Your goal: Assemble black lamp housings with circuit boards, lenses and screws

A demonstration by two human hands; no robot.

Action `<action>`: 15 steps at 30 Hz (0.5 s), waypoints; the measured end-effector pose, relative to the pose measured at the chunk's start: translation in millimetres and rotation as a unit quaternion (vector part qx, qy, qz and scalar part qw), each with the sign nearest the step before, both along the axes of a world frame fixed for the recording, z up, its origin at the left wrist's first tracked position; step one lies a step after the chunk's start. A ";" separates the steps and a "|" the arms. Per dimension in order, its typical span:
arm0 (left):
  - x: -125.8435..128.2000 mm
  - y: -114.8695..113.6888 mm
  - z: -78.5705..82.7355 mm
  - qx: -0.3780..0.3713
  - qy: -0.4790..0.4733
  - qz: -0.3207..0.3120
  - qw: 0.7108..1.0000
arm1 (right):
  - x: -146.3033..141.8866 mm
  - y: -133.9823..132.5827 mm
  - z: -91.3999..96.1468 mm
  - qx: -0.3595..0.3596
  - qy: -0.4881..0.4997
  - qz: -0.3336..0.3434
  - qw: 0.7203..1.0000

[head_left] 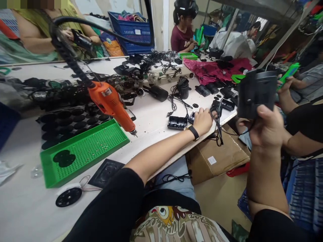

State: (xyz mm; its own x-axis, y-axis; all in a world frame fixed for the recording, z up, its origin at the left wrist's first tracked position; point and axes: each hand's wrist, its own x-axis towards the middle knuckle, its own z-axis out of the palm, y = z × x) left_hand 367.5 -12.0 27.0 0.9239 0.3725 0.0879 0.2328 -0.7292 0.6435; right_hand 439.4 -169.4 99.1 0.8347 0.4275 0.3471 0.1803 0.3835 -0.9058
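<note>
My right hand (pixel 267 129) is raised at the right, gripping a dark plastic housing (pixel 257 95) with the thumb across its near face. My left hand (pixel 203 121), with a dark band on the wrist, is down at the table's front edge among black plastic parts. Its fingers curl downward, and what lies under them is hidden. Beside that wrist is a hollow black shell (pixel 177 122). A bundled black cable (pixel 219 126) hangs over the edge just right of the left hand.
An orange electric screwdriver (pixel 112 106) hangs above a green perforated tray (pixel 88 151) holding small screws and black discs. A black speaker-like disc (pixel 68 197) and a square black plate (pixel 106 173) lie nearby. Cardboard box (pixel 217 154) stands below the edge. Co-workers sit around the table.
</note>
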 end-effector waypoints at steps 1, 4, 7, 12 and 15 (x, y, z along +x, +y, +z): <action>12.6 10.1 1.3 0.028 0.003 -0.007 1.000 | 8.9 8.6 -9.0 -0.007 0.017 -0.017 1.000; 35.1 32.3 -7.8 0.089 0.056 -0.055 0.993 | 24.8 36.7 -37.9 -0.060 0.047 -0.046 0.996; 31.2 46.7 -23.8 0.123 0.121 -0.095 0.980 | 29.4 59.3 -65.6 -0.139 0.046 -0.042 0.988; -21.2 68.2 -34.3 0.141 0.170 -0.131 0.967 | 25.8 79.9 -106.7 -0.297 0.000 -0.014 0.955; -60.6 80.3 -32.7 0.145 0.199 -0.143 0.959 | 19.9 86.7 -128.9 -0.351 -0.011 -0.007 0.936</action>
